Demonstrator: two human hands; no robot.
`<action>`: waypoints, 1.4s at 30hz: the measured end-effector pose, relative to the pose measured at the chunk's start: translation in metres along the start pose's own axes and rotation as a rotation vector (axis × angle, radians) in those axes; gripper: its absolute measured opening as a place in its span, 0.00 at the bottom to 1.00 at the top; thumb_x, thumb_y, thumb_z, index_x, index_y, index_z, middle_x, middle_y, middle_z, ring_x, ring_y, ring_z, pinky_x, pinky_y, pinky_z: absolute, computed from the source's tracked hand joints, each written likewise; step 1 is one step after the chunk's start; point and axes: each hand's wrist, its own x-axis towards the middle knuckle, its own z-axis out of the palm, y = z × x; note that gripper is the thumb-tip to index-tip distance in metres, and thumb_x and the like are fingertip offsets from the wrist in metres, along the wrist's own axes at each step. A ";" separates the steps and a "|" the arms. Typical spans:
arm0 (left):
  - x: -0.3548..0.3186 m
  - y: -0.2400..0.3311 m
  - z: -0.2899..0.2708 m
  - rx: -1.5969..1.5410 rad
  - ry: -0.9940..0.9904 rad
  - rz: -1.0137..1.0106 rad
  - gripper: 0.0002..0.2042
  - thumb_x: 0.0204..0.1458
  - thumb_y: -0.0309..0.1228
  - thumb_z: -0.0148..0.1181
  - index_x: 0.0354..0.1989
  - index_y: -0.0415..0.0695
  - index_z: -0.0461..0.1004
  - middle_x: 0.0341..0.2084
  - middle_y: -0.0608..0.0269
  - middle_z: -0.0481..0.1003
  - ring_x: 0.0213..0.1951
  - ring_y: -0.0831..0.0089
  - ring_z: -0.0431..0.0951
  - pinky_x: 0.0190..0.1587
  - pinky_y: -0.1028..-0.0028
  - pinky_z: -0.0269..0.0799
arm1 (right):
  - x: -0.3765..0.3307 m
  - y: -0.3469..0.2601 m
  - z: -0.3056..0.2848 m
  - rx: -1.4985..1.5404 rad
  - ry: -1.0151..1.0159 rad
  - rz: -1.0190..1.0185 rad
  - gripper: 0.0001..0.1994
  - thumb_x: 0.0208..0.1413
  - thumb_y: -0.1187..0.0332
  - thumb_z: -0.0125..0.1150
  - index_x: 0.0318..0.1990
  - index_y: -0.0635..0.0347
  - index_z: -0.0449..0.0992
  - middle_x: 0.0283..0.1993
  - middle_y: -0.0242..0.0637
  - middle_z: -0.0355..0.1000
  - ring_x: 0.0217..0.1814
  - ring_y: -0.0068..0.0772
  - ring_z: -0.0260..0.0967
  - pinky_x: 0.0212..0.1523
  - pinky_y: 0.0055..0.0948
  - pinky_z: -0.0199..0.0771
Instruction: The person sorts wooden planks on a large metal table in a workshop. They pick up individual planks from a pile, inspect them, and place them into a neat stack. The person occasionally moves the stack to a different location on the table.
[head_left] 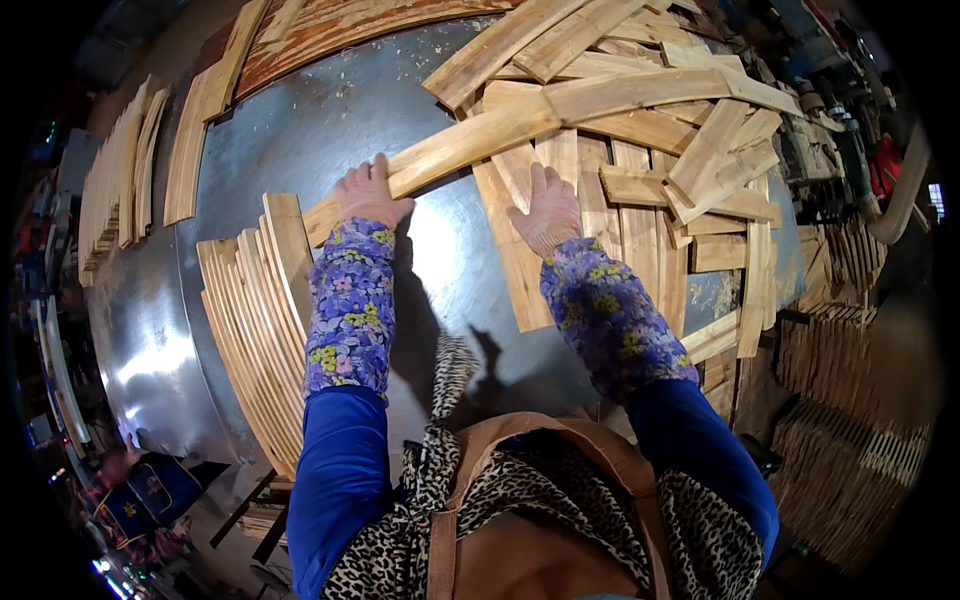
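A grey metal table (300, 130) with a shiny, dusty top carried the work. Left of the grip, a fanned row of thin curved wooden slats (250, 320) stood on edge. Far left, more pale slats (130, 170) leaned together. Beyond the grip, to the right, a loose heap of short flat wooden boards (690, 140) lay crosswise. Low at the right, stacked slats (860, 400) stood beside the table.

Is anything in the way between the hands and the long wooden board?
Nothing visible is. The left hand already grips the near end of the long board. The right hand lies flat and open on the wooden slats just below that board, with no other thing between it and the board.
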 end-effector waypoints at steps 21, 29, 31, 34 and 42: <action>-0.214 0.060 0.075 -1.876 -0.313 -0.494 0.29 0.57 0.32 0.72 0.68 0.35 0.75 0.50 0.51 0.84 0.48 0.61 0.86 0.56 0.63 0.84 | -0.047 -0.057 0.050 0.302 -0.017 -0.482 0.35 0.72 0.41 0.56 0.74 0.59 0.73 0.67 0.56 0.78 0.72 0.55 0.73 0.73 0.49 0.70; -0.266 0.031 0.031 -2.376 -0.166 -0.876 0.26 0.69 0.48 0.63 0.67 0.43 0.78 0.57 0.50 0.84 0.52 0.59 0.87 0.56 0.60 0.87 | -0.012 -0.067 0.025 0.289 -0.204 -0.162 0.46 0.61 0.52 0.70 0.82 0.60 0.58 0.85 0.56 0.58 0.82 0.60 0.61 0.80 0.47 0.64; -0.264 0.028 0.041 -2.375 -0.171 -0.937 0.26 0.71 0.49 0.60 0.66 0.41 0.78 0.53 0.53 0.86 0.51 0.61 0.88 0.57 0.61 0.86 | -0.027 -0.081 0.053 0.742 -0.361 -0.209 0.44 0.60 0.52 0.72 0.80 0.63 0.63 0.80 0.58 0.65 0.79 0.58 0.66 0.80 0.45 0.65; -0.262 0.008 0.087 -1.161 -0.158 -0.441 0.27 0.71 0.50 0.58 0.65 0.38 0.80 0.48 0.48 0.86 0.54 0.52 0.86 0.60 0.60 0.80 | -0.073 -0.134 0.076 0.958 -0.642 -0.101 0.39 0.63 0.55 0.74 0.75 0.69 0.69 0.64 0.55 0.80 0.69 0.47 0.77 0.73 0.39 0.73; -0.336 -0.036 0.051 -0.525 -0.025 -0.561 0.44 0.50 0.42 0.74 0.76 0.37 0.65 0.66 0.33 0.67 0.67 0.35 0.69 0.71 0.51 0.69 | -0.092 -0.155 0.089 0.860 -0.461 -0.217 0.41 0.55 0.57 0.77 0.73 0.69 0.70 0.60 0.54 0.82 0.63 0.56 0.81 0.68 0.44 0.79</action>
